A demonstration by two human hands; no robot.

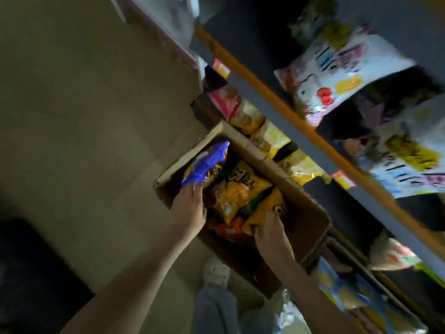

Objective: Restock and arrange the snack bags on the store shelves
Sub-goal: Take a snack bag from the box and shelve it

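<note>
Beige floor tiles (84,116) fill the left side. Tall store shelves (277,102) run down the right side, with many blurry snack bags (337,68) on them. Between them a brown cardboard box (310,213) sits on the floor, just beside the bottom shelf, open at the top. More snack bags lie in it.

A purple bag (204,165) sticks up at the far left corner of the box. Its long side points from the left hand (190,208) away to that corner. That hand holds the bag's near end, with the fingers curled round it. A big yellow bag (243,191) lies flat in the middle, and no hand touches it. An orange bag (267,208) lies on the right, near the box wall closest to the shelves. The right hand (272,235) grips its near edge, fingers bent over it.

I think both bags are about to come up out of the box. The shelves are to the right, so the right hand and its orange bag are nearer to them, and the purple bag has to cross over the box to get there
</note>
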